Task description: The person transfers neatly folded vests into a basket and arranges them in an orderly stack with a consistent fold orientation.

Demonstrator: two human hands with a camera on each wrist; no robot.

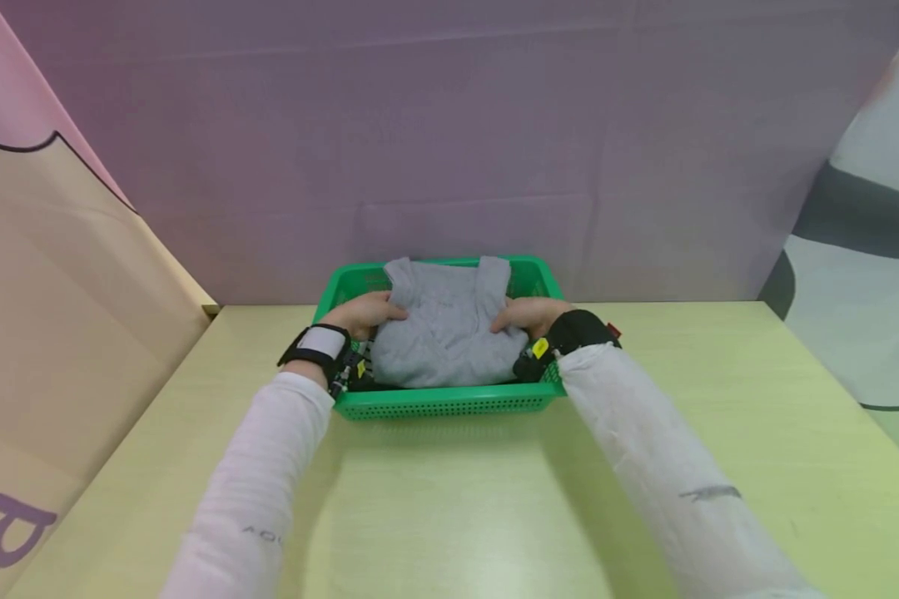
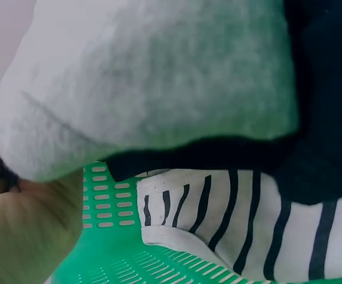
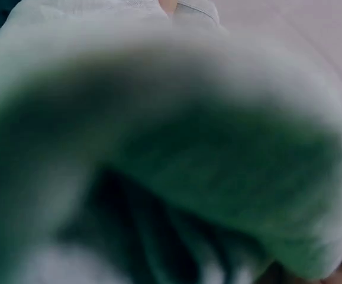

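While both hands work inside the green basket (image 1: 449, 406), a folded grey garment (image 1: 445, 333) sits on top of its contents, filling most of the basket and rising above the rim. Basket stands on the pale yellow-green table (image 1: 434, 499), at 12 o'clock from the person, close to the purple back wall (image 1: 449, 125).

Left hand (image 1: 363, 314): at 9 o'clock of the grey garment, fingers curled over its upper left edge, gripping the cloth. Left wrist view shows the palm pressed against the garment's side, with the garment lifted a little off what lies below.

Right hand (image 1: 528, 316): at 3 o'clock of the garment, fingers curled onto its right edge, holding it. Right wrist view is blurred, filled with pale cloth; no finger detail to be read there.

Beneath the grey garment, left wrist view: a dark cloth (image 2: 313, 148) directly under it, and under that a white cloth with black stripes (image 2: 242, 219), lying on the basket's perforated floor.

Both arms in white sleeves (image 1: 258, 491); black wrist straps on each. Printed panels stand at 9 and 3 o'clock of the table.
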